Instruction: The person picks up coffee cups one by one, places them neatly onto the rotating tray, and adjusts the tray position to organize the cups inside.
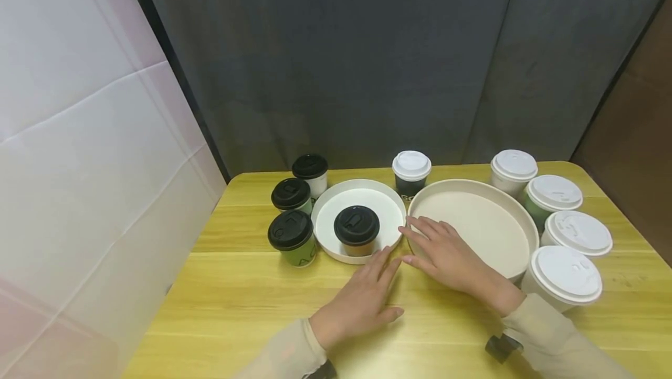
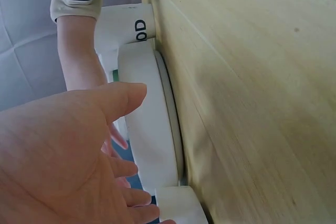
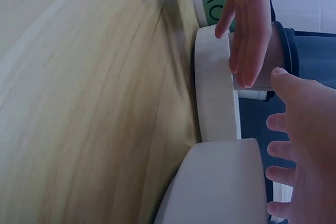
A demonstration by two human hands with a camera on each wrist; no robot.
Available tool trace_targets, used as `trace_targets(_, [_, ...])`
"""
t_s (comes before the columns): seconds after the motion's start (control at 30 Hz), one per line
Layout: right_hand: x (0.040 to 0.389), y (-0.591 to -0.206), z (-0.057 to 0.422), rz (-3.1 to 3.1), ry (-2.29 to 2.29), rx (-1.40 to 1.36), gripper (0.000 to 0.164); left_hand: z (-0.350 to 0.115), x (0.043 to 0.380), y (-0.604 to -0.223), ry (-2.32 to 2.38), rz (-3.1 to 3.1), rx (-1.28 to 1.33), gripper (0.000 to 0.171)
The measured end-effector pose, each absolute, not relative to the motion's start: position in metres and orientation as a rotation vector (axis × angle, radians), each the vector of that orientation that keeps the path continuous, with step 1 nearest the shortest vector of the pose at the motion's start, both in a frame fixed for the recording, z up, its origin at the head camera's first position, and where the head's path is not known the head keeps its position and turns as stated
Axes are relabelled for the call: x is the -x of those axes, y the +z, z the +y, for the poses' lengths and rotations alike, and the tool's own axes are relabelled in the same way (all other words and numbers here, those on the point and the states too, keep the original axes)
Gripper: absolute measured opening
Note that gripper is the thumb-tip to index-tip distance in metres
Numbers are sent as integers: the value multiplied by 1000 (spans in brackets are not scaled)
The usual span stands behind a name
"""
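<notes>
My left hand (image 1: 359, 300) reaches forward with fingers extended, fingertips at the near-right rim of the small white round tray (image 1: 336, 201). On that tray stands a brown paper cup with a black lid (image 1: 357, 224). My right hand (image 1: 448, 256) has its fingers spread, overlapping the left rim of the larger cream round tray (image 1: 478, 221) in the head view. Both hands hold nothing. In the right wrist view, the left hand (image 3: 249, 30) shows beside the white tray's wall (image 3: 215, 87) and the brown cup.
Left of the white tray stand three black-lidded cups, the nearest a green cup (image 1: 291, 239). A dark cup with a white lid (image 1: 411, 169) stands behind, between the trays. Several white-lidded cups (image 1: 564, 274) line the right side of the wooden table (image 1: 236, 291). A grey partition (image 1: 336, 64) closes the back.
</notes>
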State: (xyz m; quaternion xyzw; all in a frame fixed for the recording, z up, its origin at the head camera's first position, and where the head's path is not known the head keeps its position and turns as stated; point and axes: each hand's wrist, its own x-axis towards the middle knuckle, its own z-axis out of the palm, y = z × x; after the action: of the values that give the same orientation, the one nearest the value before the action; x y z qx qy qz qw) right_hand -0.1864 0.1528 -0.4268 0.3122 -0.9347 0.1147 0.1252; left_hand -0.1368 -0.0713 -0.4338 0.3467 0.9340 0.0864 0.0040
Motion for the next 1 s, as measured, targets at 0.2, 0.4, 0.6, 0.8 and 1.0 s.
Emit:
trace_targets(0.2, [187,-428,150,-2752,341,-925,58,-73,136,-435,257,2929,-1087,87])
trace_targets(0.4, [188,-430,147,-2766,332,-932,59,-78,135,-432,261,2916,-1043,85])
trace_targets(0.6, [189,-433,144,-2769,340,-952,60,-87,132,-433,260,2917,-1025,86])
trace_targets(0.8, [188,-433,141,-2764,322,-964,61,-96,128,-433,280,2930,-1015,86])
trace_targets(1.0, [187,-433,138,-2754,318,-972,61,-106,126,-432,320,2935,-991,85])
